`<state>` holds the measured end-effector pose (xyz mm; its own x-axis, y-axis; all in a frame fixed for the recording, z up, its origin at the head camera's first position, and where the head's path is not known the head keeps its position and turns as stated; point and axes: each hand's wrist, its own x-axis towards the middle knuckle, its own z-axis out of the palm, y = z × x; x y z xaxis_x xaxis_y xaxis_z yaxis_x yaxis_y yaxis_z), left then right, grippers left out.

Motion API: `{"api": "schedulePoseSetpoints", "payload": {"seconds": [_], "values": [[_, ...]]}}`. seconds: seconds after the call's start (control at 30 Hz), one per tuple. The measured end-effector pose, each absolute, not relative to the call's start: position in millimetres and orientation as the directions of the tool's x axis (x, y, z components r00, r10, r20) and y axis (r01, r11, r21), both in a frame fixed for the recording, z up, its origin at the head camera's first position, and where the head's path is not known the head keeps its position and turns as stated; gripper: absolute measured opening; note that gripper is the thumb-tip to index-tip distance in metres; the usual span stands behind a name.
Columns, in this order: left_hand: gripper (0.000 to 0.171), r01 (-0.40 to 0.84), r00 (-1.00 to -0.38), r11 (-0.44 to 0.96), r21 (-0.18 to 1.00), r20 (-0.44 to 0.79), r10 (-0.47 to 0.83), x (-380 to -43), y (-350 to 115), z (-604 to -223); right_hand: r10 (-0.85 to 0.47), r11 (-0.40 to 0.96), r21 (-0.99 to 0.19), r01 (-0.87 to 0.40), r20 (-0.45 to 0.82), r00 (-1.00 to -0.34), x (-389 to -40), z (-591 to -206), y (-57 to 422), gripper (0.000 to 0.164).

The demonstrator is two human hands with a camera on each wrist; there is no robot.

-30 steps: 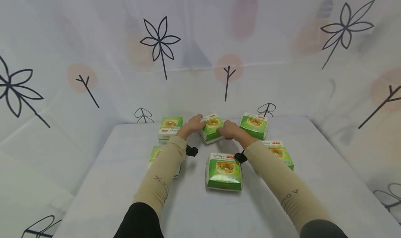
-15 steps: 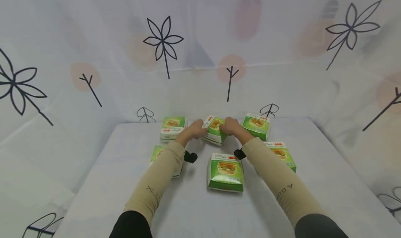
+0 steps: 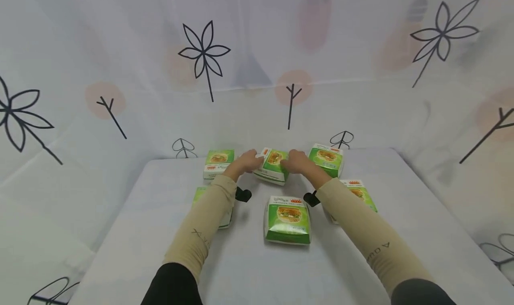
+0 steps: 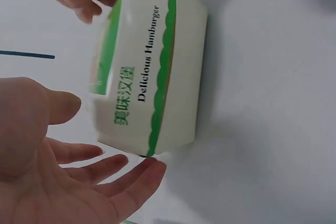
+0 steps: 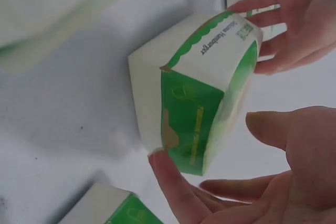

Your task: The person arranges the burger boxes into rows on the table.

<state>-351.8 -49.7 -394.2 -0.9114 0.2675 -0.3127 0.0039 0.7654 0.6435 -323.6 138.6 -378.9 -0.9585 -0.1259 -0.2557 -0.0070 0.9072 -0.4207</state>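
A green and white hamburger box [image 3: 273, 166] sits near the far edge of the table, between my two hands. My left hand [image 3: 247, 161] is at its left side; in the left wrist view the extended fingers [image 4: 128, 192] touch the box's edge, with the thumb apart. On the opposite side is my right hand [image 3: 298, 162]. The right wrist view shows a fingertip [image 5: 159, 157] touching a lower corner of the box [image 5: 191, 114], while that thumb stands off it. White sides printed "Delicious Hamburger" show in the wrist views. The box's underside is hidden.
Similar boxes stand around: one far left [image 3: 218, 162], one far right [image 3: 327, 158], one front middle [image 3: 288, 220]. Another, near left [image 3: 226, 220], and one near right [image 3: 359, 191] are partly behind my forearms. A patterned cloth [image 3: 249, 109] hangs behind the white table [image 3: 257, 278].
The box between my hands has turned on the table, its lettered strip swinging from the far side toward the left. My right hand shifts slightly farther back. The other boxes stay put.
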Motion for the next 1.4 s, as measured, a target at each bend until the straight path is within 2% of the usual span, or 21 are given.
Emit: {"api": "schedulePoseSetpoints", "payload": {"seconds": [0.1,0.23,0.37,0.53,0.6,0.73,0.9,1.03,1.13,1.4], "values": [[0.057,-0.023,-0.909,0.756,0.654,-0.329,0.256,-356,-51,-400,-0.132,0.908,-0.42,-0.012,-0.258,-0.957,-321,-381,134,0.056],[0.052,-0.036,-0.907,0.727,0.686,-0.329,0.265,-356,-47,-408,-0.153,0.906,-0.423,-0.036,-0.247,-0.957,-322,-384,134,0.048],[0.045,-0.023,-0.903,0.722,0.692,-0.323,0.281,-348,-41,-408,-0.152,0.899,-0.437,-0.032,-0.243,-0.958,-327,-387,141,0.039],[0.038,-0.015,-0.887,0.724,0.69,-0.343,0.309,-334,-37,-400,-0.156,0.901,-0.432,-0.042,-0.231,-0.961,-333,-388,150,0.038],[0.039,-0.013,-0.889,0.731,0.682,-0.343,0.304,-332,-38,-397,-0.161,0.901,-0.432,-0.049,-0.227,-0.961,-333,-387,151,0.04],[0.053,-0.017,-0.899,0.73,0.684,-0.33,0.288,-335,-43,-396,-0.158,0.905,-0.423,-0.049,-0.228,-0.961,-330,-386,151,0.049],[0.066,-0.05,-0.9,0.666,0.744,-0.322,0.293,-350,-49,-402,-0.157,0.903,-0.428,-0.042,-0.237,-0.959,-320,-385,144,0.05],[0.061,-0.076,-0.898,0.627,0.775,-0.326,0.294,-362,-51,-409,-0.167,0.879,-0.476,-0.019,-0.27,-0.948,-315,-385,138,0.041],[0.057,-0.074,-0.897,0.646,0.759,-0.334,0.29,-364,-49,-412,-0.176,0.875,-0.483,-0.025,-0.27,-0.947,-316,-386,136,0.036],[0.053,-0.046,-0.908,0.712,0.7,-0.327,0.263,-352,-54,-407,-0.191,0.91,-0.405,-0.089,-0.217,-0.957,-331,-384,137,0.045]]}}
